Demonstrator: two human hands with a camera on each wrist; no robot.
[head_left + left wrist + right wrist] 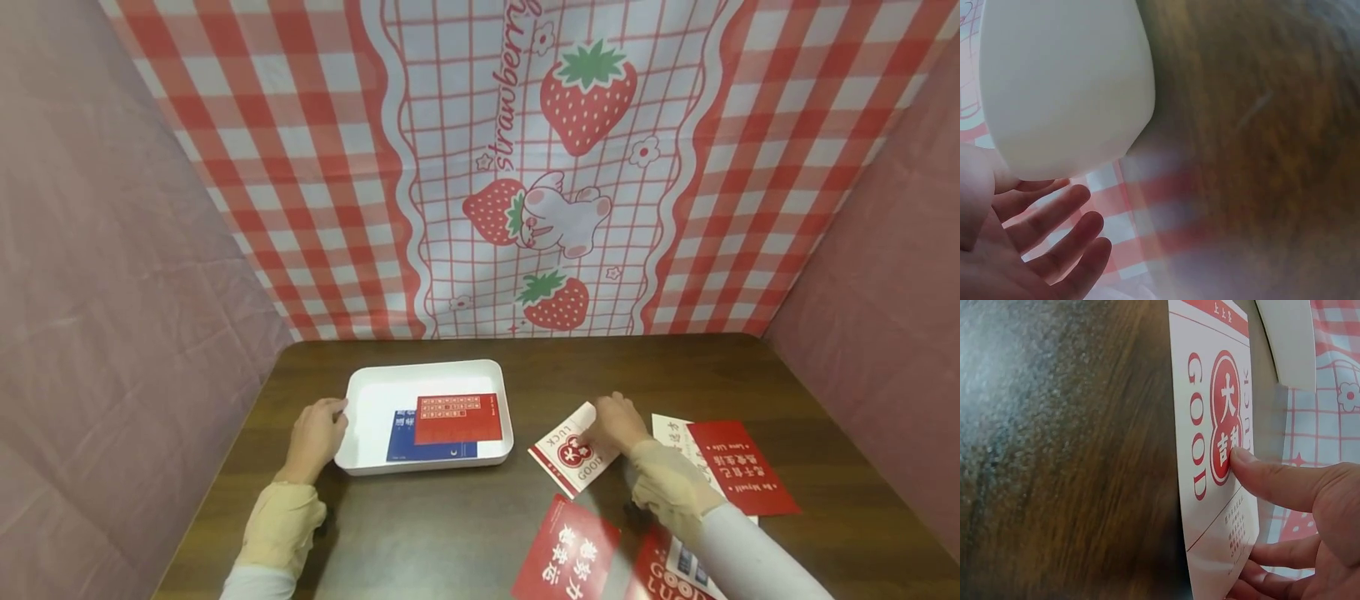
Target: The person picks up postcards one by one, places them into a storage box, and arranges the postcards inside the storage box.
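My right hand (617, 423) pinches a white card (562, 442) lettered GOOD LUCK, with a red emblem and a red band along one end. In the right wrist view the thumb (1272, 478) presses on the card's printed face, and the other fingers are behind it. At the left end of a white tray (367, 417), my left hand (315, 437) has its fingertips at the rim. Its fingers (1054, 225) are spread and loosely bent in the left wrist view. Inside the tray a red card (457, 425) overlaps a blue card (401, 446).
A red card with white characters (570, 546) lies at the table's front. More cards, a red one (738, 467) over a cream one (667, 429), lie right of my right hand. Another red card (652, 567) is partly under my right forearm. A checked strawberry cloth (337, 208) hangs behind the table.
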